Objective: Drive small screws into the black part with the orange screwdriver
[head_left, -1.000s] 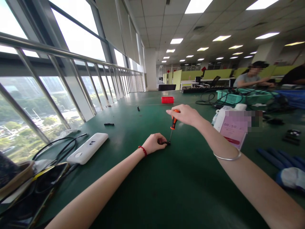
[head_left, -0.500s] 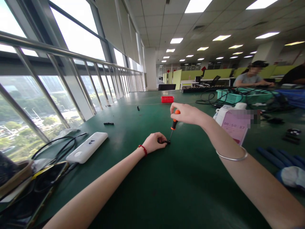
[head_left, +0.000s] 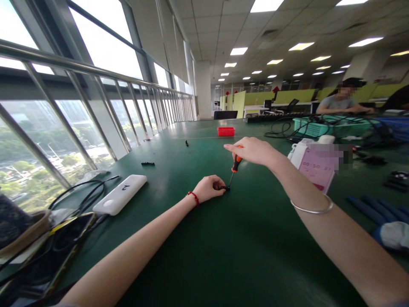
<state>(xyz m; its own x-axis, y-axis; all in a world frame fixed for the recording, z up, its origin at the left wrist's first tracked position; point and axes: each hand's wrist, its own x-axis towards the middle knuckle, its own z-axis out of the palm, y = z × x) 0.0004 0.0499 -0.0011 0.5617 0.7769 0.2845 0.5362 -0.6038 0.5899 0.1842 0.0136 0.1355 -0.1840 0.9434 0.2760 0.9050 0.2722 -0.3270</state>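
My left hand (head_left: 209, 188) rests on the green table and pinches a small black part (head_left: 226, 188), most of it hidden by the fingers. Above it, my right hand (head_left: 254, 150) is closed around the handle of an orange and black screwdriver (head_left: 236, 163). The screwdriver leans slightly, and its thin shaft runs down to the end of the black part. Whether the tip sits in a screw is too small to tell.
A white power bank (head_left: 120, 195) and black cables lie at left. Farther off are a small black piece (head_left: 148, 163) and a red tray (head_left: 226, 131). At right stand a pink-screened phone (head_left: 318, 168), blue gloves (head_left: 367, 209) and a green basket (head_left: 315, 128). A person (head_left: 343, 100) sits beyond.
My right hand has turned on the screwdriver's handle, and its thumb or finger now points out to the left. My left hand keeps its pinch. The view has shifted slightly.
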